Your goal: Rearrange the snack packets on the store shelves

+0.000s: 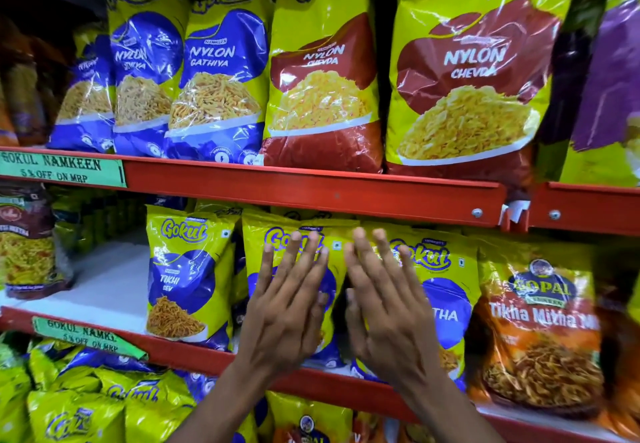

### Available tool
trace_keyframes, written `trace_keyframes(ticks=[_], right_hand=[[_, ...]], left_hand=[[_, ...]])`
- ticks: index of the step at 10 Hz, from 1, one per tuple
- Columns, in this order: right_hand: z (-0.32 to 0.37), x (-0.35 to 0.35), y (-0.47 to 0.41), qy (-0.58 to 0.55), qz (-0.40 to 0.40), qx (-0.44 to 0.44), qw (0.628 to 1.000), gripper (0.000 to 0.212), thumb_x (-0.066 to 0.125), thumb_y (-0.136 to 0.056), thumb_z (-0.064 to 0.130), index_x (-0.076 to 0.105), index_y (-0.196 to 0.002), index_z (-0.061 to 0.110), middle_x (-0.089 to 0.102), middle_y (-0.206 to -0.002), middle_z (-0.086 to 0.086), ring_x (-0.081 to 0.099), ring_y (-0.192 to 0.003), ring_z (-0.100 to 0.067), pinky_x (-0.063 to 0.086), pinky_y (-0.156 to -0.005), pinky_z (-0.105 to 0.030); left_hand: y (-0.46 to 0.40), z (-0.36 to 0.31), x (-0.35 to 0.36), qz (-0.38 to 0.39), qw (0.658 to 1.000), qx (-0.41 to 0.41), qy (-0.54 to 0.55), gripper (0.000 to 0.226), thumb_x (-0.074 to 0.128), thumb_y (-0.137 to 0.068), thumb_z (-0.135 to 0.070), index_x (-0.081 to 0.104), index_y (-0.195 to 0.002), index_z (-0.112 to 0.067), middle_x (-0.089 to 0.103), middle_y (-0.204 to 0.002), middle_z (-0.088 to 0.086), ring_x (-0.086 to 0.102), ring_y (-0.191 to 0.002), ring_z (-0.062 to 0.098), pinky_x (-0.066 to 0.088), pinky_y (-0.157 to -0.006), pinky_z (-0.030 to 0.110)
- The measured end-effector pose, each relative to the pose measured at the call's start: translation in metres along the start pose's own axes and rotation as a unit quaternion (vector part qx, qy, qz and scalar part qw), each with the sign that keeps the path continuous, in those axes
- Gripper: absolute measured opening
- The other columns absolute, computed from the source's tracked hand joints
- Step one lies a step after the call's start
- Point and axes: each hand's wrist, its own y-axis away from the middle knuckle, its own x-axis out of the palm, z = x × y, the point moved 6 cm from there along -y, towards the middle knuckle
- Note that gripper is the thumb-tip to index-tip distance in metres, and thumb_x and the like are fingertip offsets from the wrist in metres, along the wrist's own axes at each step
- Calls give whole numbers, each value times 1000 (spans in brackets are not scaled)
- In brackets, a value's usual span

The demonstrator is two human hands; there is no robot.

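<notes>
Three red shelves are carrying the packets, and the middle shelf [104, 286] is serving as the landmark. On it, a Tikhi Sev packet [187, 273] is standing upright beside a bare white stretch; left of that gap a dark maroon packet [27, 238] is standing. Right of the Tikhi Sev, two more Gokul packets are standing, then an orange Gopal packet [540, 331]. On the shelf above [311, 183], blue Nylon Gathiya packets [218, 75] and red Nylon Chevda packets [464, 75] are standing in a row. Below, yellow Gokul packets [79, 401] are lying heaped.
</notes>
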Motion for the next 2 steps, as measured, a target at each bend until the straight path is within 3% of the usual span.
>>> trace_keyframes(ticks=[1,2], right_hand=[[-23,-62,-19,71,-71,49,994,62,51,-90,18,33,-148,8,22,-158,-9,8,-152,-24,11,-124,-49],[-53,-98,-48,156,-56,116,979,65,49,-93,26,28,-152,8,12,-161,-11,-1,-151,-27,6,-124,-54]], left_hand=[[-46,-40,-30,-50,999,13,-15,55,40,-98,-30,35,-148,-7,24,-160,12,7,-155,28,6,-125,56],[-97,-68,-53,-63,997,-16,-35,64,35,-98,-39,25,-153,-7,10,-163,10,-3,-153,30,-1,-124,59]])
